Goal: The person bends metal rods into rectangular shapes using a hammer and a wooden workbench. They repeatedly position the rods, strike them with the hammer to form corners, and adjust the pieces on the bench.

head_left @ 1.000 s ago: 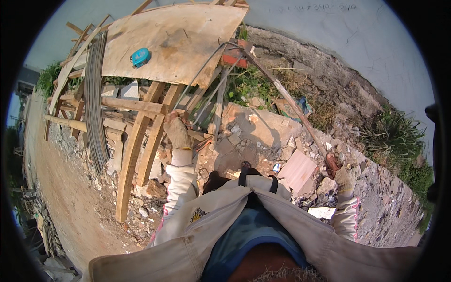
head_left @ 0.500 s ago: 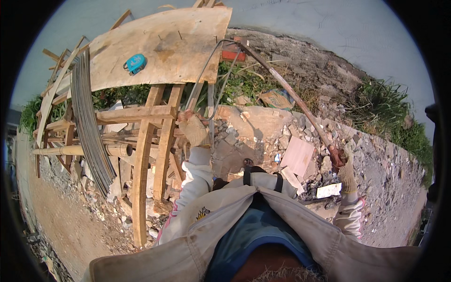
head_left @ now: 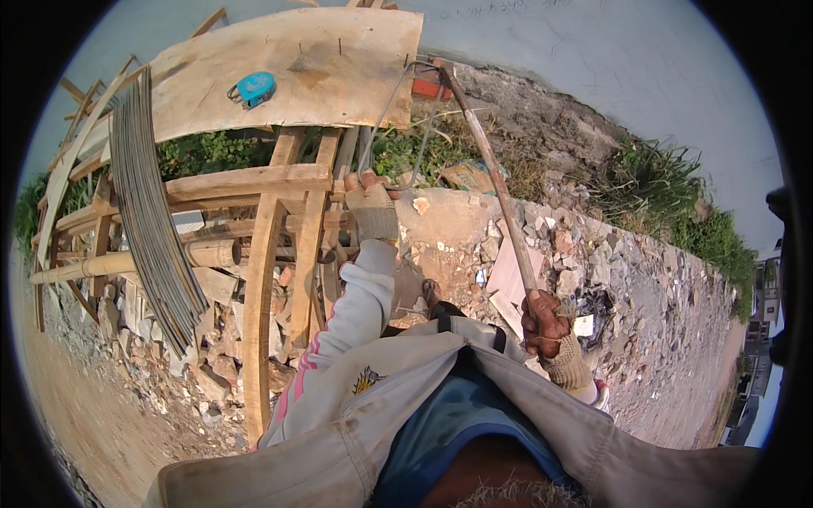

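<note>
My left hand [head_left: 371, 203], in a worn fingerless glove, is closed on a thin bent steel rod [head_left: 385, 114] at the edge of a wooden bench. The rod loops up to the plywood bench top [head_left: 339, 68]. My right hand [head_left: 549, 330], also gloved, grips the lower end of a long rusty bar [head_left: 487, 169]. The bar slants up to the bench top's right corner, where its far end meets the rod. A blue tape measure [head_left: 254, 87] lies on the plywood.
A bundle of thin steel rods [head_left: 148, 212] hangs over the bench's left side, above a bamboo pole [head_left: 135, 262]. Broken concrete and rubble [head_left: 593, 254] cover the ground ahead and to the right, with weeds [head_left: 652, 178] beyond. Bare dirt [head_left: 76, 406] lies at left.
My right hand has drawn the bar's lower end in closer to my body. My left hand keeps its hold on the bent rod. The bench now sits more centred in view.
</note>
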Available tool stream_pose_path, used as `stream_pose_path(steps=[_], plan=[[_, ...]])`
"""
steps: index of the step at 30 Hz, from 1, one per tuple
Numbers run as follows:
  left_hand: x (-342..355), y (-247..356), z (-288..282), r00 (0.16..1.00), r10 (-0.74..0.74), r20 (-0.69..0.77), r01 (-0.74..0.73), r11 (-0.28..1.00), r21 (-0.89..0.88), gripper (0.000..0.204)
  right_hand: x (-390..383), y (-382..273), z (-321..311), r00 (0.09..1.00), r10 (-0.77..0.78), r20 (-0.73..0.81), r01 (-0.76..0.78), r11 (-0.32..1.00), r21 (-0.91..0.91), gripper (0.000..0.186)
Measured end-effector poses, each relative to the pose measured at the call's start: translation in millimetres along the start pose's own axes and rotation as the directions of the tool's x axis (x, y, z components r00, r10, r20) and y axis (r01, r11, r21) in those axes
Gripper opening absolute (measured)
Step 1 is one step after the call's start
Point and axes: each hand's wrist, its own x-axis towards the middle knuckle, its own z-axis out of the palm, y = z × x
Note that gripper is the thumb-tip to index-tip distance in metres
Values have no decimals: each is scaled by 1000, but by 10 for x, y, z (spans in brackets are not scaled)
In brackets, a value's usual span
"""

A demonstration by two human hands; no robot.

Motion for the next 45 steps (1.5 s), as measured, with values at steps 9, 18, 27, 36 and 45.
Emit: stream_pose_path(steps=[9,18,27,36,45], plan=[[61,147,-13,984,-150,92,167,960,-223,21,217,-80,-430,1000,-8,-5,7,981,-193,40],[26,127,6,991,-131,13,132,990,-59,21,470,0,-701,991,-120,-50,108,974,-199,40],[9,60,-49,992,-109,62,112,993,-49,18,1,-339,-199,989,131,68,-132,991,12,41],[10,26,-96,984,-146,105,158,981,-114,12,-133,-100,809,988,29,151,-50,989,139,40],[3,23,-74,984,-126,127,146,977,-159,13,587,950,1430,566,-444,695,-405,584,703,31]])
